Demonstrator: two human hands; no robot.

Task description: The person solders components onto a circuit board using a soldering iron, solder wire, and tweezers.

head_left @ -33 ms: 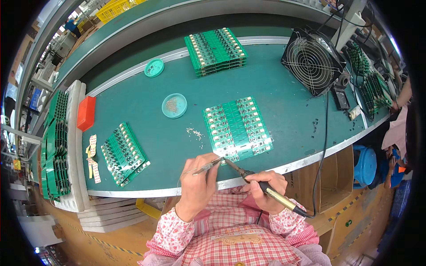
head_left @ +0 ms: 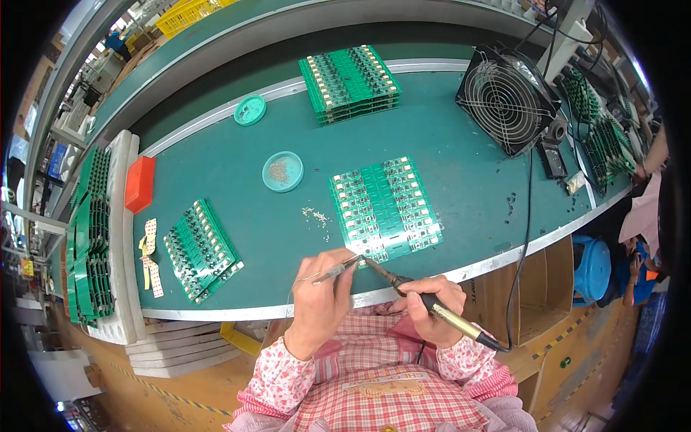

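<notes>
Head view shows both hands working at the near edge of a green bench mat (head_left: 237,180). Right hand (head_left: 432,306) is closed around the handle of a soldering iron (head_left: 425,302), held pen-fashion, its cord running off behind the wrist. Left hand (head_left: 320,291) has its fingers pressed together on a pair of tweezers (head_left: 337,270); whether a part sits between the tweezer points is too small to tell.

Just ahead of both grips, iron tip and tweezer points converge at the near edge of a panel of green circuit boards (head_left: 385,209), which lies flat on the mat. The contact point itself is too fine to resolve.

Beyond the panel from the grips stands a round teal dish (head_left: 282,171) holding small parts, with a few loose bits scattered between dish and panel. Well off to the left of the left hand lies a second board panel (head_left: 201,248), with an orange block (head_left: 139,183) beyond it. Far ahead sit a stack of boards (head_left: 349,83) and a black fan (head_left: 507,97).

Assessment: the joint in hand calls for a steady tweezer hold while the tip touches pad and lead together. Resting both wrists on the bench edge would reduce tremor. The iron cord should stay clear of the panel.
</notes>
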